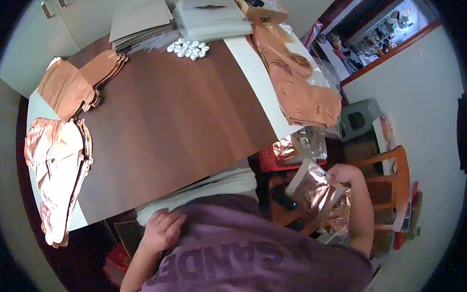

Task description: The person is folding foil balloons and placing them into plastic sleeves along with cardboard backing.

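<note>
My right hand (pixel 344 174) is out to the right of my body, beside the table. Its fingers pinch the edge of a shiny copper-coloured foil sheet (pixel 321 190) with a pale border, which hangs down and to the left. Whether it is a flat sheet or a pouch I cannot tell. More copper foil (pixel 339 217) lies below it near the wooden chair. My left hand (pixel 164 230) rests against the front of my purple shirt, below the table's near edge. Its fingers are loosely bent, with nothing visible in them.
On the brown table (pixel 176 122) lie glossy copper sock-shaped pieces (pixel 57 167) and matte ones (pixel 64 87) at left, sock-shaped pieces (pixel 304 100) at right. Grey sheets (pixel 139 20), clear bags (pixel 211 20) and small white round pieces (pixel 189 48) sit behind. A wooden chair (pixel 399 176) stands right.
</note>
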The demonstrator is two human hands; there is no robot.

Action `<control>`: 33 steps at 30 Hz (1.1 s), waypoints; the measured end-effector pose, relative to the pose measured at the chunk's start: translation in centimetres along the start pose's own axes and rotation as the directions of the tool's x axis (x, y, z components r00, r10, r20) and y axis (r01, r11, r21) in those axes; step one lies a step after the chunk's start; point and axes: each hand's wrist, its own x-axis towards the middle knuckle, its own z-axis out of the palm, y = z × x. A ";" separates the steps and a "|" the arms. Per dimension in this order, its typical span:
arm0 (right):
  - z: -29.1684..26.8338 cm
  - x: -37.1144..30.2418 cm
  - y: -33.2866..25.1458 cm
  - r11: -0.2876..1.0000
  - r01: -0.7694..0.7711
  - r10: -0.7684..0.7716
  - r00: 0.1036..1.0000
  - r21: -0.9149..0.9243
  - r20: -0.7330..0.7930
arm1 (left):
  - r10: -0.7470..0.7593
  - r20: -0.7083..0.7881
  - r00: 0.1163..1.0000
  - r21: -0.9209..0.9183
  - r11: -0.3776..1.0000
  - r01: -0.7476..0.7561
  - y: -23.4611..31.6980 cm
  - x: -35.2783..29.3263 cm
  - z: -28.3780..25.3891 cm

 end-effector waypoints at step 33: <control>-4.1 1.7 -42.6 0.328 0.867 -0.913 0.393 -0.376 0.110 | -0.710 -0.206 0.674 0.445 0.545 0.710 -10.8 -12.8 -18.6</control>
